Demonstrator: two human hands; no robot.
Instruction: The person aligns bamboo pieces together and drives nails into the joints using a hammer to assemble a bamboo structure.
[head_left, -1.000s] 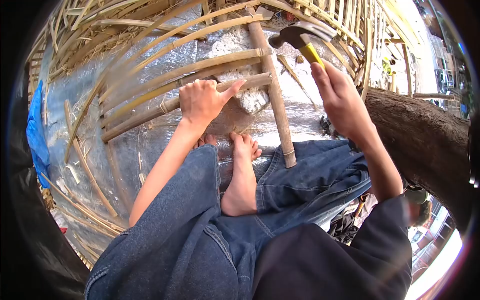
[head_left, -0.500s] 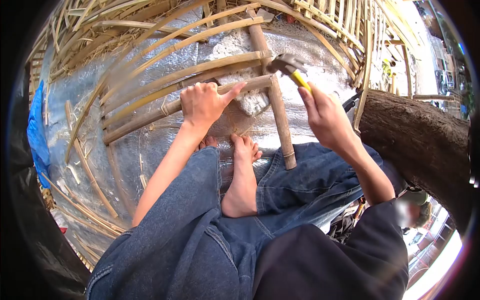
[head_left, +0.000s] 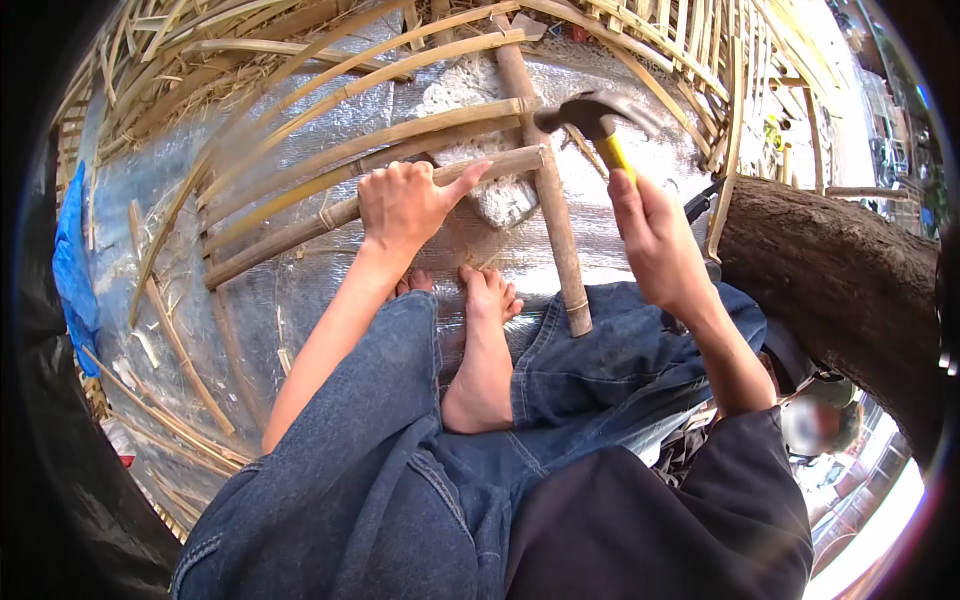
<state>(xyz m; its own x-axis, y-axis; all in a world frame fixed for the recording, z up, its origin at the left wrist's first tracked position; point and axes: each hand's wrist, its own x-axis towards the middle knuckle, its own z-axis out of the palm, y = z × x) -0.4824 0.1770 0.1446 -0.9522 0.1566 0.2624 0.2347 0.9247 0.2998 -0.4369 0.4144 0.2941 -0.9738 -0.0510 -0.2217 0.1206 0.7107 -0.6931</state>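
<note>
My left hand (head_left: pixel 403 205) is wrapped round a thick bamboo pole (head_left: pixel 285 245), with the thumb laid along it. The pole's right end meets an upright bamboo post (head_left: pixel 560 235), whose lower end reaches my knee. My right hand (head_left: pixel 655 240) grips a claw hammer (head_left: pixel 605 125) by its yellow and black handle. The hammer's head is just right of the joint between pole and post, apart from the wood as far as I can tell. Beyond the pole, several bamboo slats (head_left: pixel 400 130) run to the same post. A pale rough stone block (head_left: pixel 503 203) lies beneath the joint.
A thick brown log (head_left: pixel 820 250) lies at the right, with a dark-handled tool (head_left: pixel 703 203) near its end. Bamboo latticework (head_left: pixel 690 50) and loose strips stand at the back. A blue sheet (head_left: pixel 76 270) hangs at the left. Another person's head (head_left: pixel 845 420) shows at lower right.
The hammer has shifted slightly right and its head has turned, showing more of the claw. My right hand has moved a little right. My left hand keeps its hold on the pole.
</note>
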